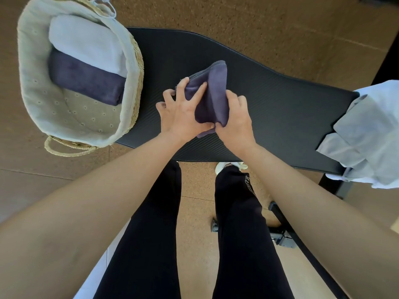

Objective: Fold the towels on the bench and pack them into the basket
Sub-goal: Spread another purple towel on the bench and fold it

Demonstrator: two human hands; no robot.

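Observation:
A small purple towel, folded into a narrow bundle, is lifted just above the black bench. My left hand grips its left side, with thumb and a finger on top of the cloth. My right hand curls round its right lower edge. At the bench's left end stands a woven basket with a pale liner. Inside it lie a folded white towel and a folded purple towel side by side. More pale towels lie crumpled at the bench's right end.
The bench stands on a brown cork-like floor. My legs in black trousers are right in front of the bench. A dark metal bench frame runs along the floor at the lower right.

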